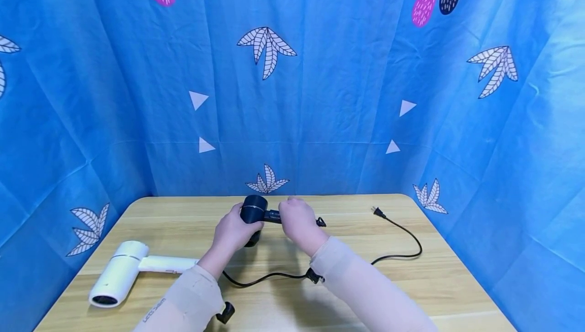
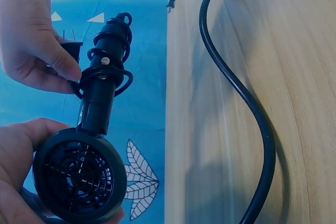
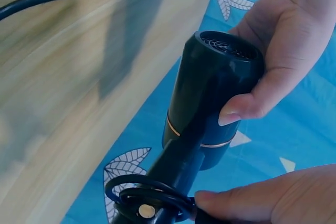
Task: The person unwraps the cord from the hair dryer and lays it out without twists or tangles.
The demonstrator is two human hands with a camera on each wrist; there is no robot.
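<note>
A: What sort of place is this?
B: A curtained-off booth: blue leaf-print curtain (image 1: 320, 98) hangs behind and on both sides of a wood-grain table (image 1: 443, 286).
A: In a home or a studio?
B: Can't tell; curtain fills the background.

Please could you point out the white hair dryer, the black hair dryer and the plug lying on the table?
White hair dryer (image 1: 116, 277), head view: its barrel.
Black hair dryer (image 3: 203, 93), right wrist view: its barrel.
Plug (image 1: 379, 212), head view: its black body.

Wood-grain table (image 1: 183, 225) bearing white dryer (image 1: 120, 273), black cord (image 1: 271, 274)
</note>
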